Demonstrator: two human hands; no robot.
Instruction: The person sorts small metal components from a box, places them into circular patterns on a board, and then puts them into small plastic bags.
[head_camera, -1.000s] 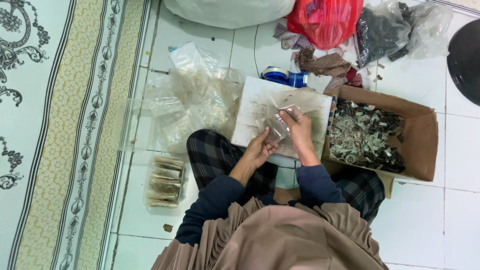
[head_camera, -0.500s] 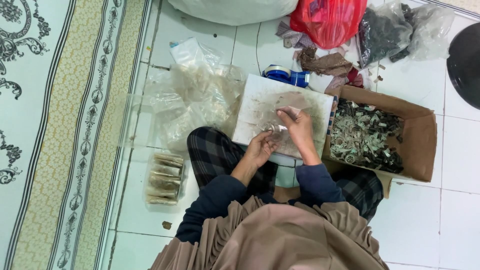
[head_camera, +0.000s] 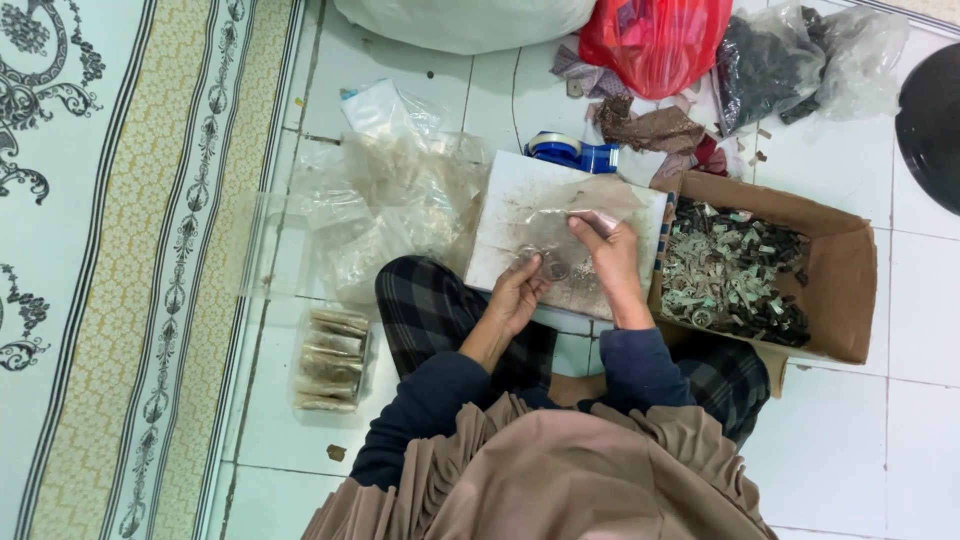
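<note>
I sit cross-legged on a tiled floor with a white board (head_camera: 520, 195) across my knees. A clear plastic bag (head_camera: 575, 205) lies flat on the board. My right hand (head_camera: 608, 262) presses down on the bag, its fingertips at the bag's upper edge. My left hand (head_camera: 520, 290) rests at the board's near edge, fingers curled around small dark round pieces (head_camera: 553, 268) next to the bag. A scatter of tiny grey bits lies on the board between both hands.
A cardboard box (head_camera: 835, 285) full of small greenish-grey parts stands at my right. A heap of clear bags (head_camera: 385, 205) lies left of the board, filled packets (head_camera: 330, 360) below it. A blue tape dispenser (head_camera: 570, 152), a red bag (head_camera: 655, 40) and a patterned rug (head_camera: 110, 250) surround me.
My right hand has come down from holding the bag lifted to pressing it flat on the board. My left hand slid slightly toward the small pieces.
</note>
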